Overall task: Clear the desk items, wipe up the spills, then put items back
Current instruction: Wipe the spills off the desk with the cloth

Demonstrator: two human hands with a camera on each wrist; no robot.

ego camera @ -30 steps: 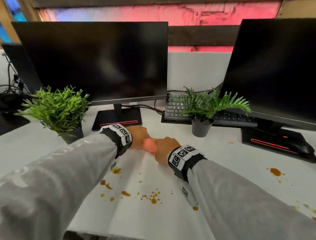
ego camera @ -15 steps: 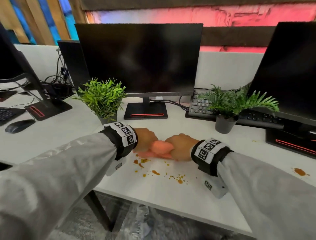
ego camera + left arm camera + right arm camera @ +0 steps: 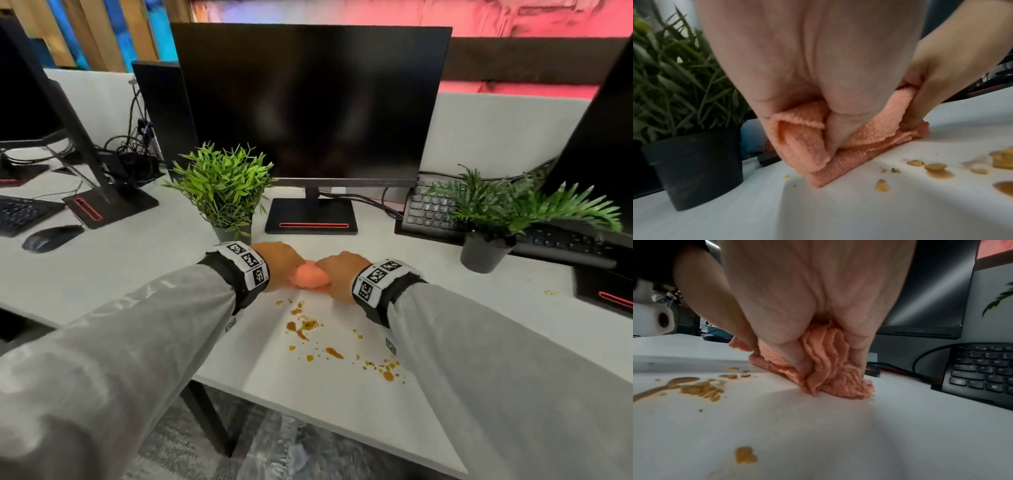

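A folded orange cloth (image 3: 310, 277) lies bunched on the white desk (image 3: 102, 274) just beyond the brown spills (image 3: 305, 329). My left hand (image 3: 282, 263) grips its left end (image 3: 803, 142), thumb and fingers curled into the folds. My right hand (image 3: 337, 274) grips the right end (image 3: 830, 369), with the cloth's pleats squeezed between thumb and fingers. The cloth's lower edge touches the desk. More spill drops (image 3: 385, 368) lie nearer me, and crumbs and puddles (image 3: 694, 386) sit beside the cloth.
A potted plant (image 3: 226, 192) stands just left of my left hand. A second plant (image 3: 486, 219) and a keyboard (image 3: 431, 212) are at the right. Monitor base (image 3: 311, 217) is straight ahead. A mouse (image 3: 48, 238) lies far left. Another small spill (image 3: 549, 292) sits at the right.
The view has swung and tilted down, showing the desk's front edge. Both hands stay together on the cloth, which has been bunched tighter between them.
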